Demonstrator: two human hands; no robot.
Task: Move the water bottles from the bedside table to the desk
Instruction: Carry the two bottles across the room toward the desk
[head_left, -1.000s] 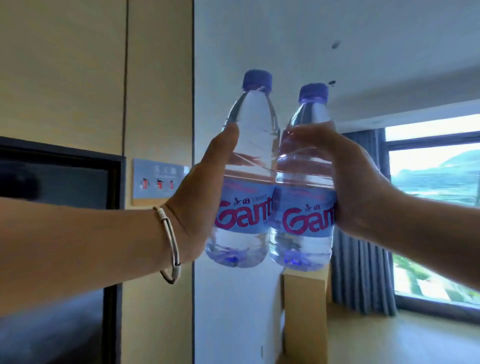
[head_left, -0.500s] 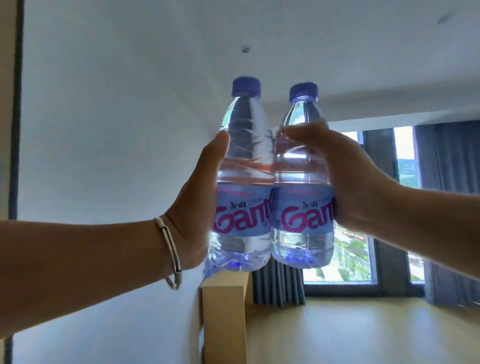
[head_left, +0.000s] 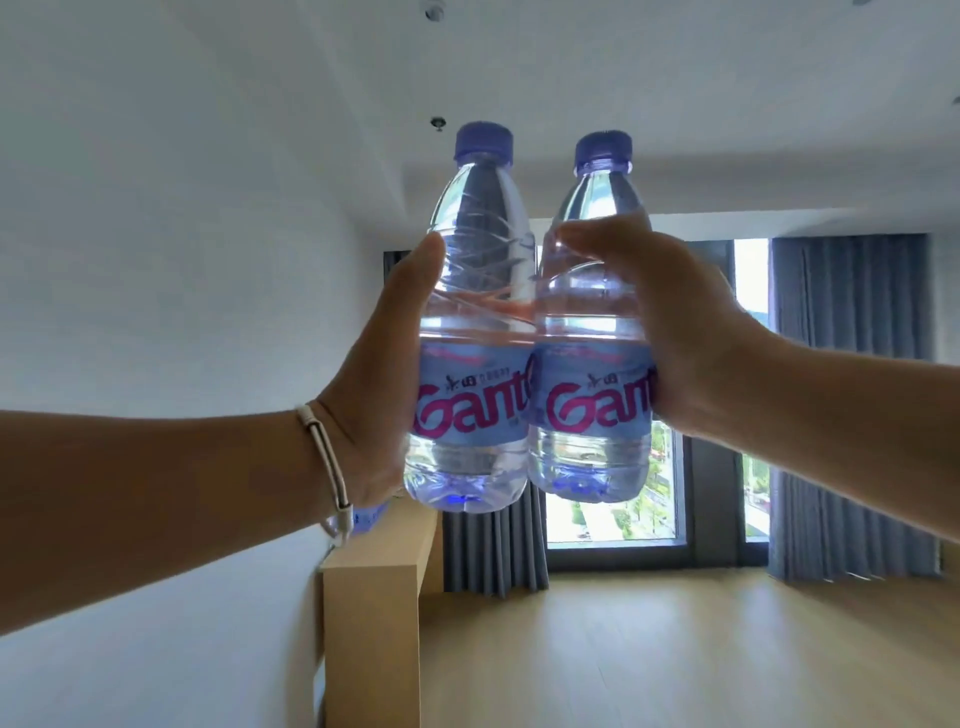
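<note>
Bottles (head_left: 475, 322) (head_left: 592, 332) upright, capped, water-filled, touching.

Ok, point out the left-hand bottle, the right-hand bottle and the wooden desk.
Left-hand bottle (head_left: 470, 405): head view, on its blue label.
Right-hand bottle (head_left: 592, 410): head view, on its blue label.
Wooden desk (head_left: 371, 623): head view, on its near end panel.

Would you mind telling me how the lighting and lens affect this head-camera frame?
Head view: the bright window backlights the scene, leaving both hands dim; light glows through the two bottles; wide-angle distortion bends the ceiling and wall lines.
</note>
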